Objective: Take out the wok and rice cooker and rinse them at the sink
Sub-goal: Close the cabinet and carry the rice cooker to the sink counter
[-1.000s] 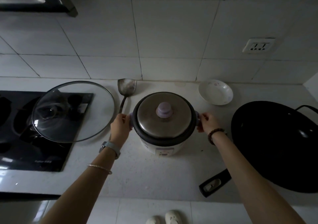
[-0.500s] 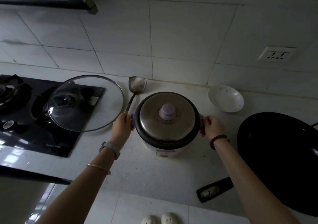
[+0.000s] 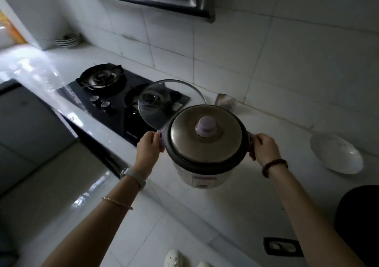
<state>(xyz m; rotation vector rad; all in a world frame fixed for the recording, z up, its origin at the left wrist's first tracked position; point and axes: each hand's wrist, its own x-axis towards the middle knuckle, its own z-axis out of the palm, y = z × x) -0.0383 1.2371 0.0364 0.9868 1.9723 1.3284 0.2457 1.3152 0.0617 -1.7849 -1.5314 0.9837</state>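
Wok (image 3: pixel 359 221): black, on the desk (image 3: pixel 287 127) at your near right and cut off by the frame. Its inside is too dark to read. The end of its handle (image 3: pixel 283 247) lies nearest you.
Left hand (image 3: pixel 148 149): your fingers curl round the rice cooker's left side handle, with a watch (image 3: pixel 133 175) on that wrist.
Right hand (image 3: pixel 263 148): it grips the right side handle, and a bead bracelet (image 3: pixel 274 165) sits on that wrist.
Rice cooker (image 3: pixel 205 176): held upright between your two hands, over the middle of the desk. You cannot tell whether its base touches. A metal lid (image 3: pixel 223 143) with a lilac knob (image 3: pixel 206 127) covers it, so the contents are hidden.
Cooker label: a lilac panel on the front, print too small to read.
White dish (image 3: pixel 336 156): on the desk to the right of the cooker, apart from it.
Glass lid (image 3: pixel 162 100): behind the cooker, partly over the stove (image 3: pixel 114 94).
Spatula (image 3: pixel 225 101): only the blade shows past the cooker, by the wall.
Stove print: white marks at the front edge, unreadable.
Bowls (image 3: pixel 67 39): stacked in the far left corner.
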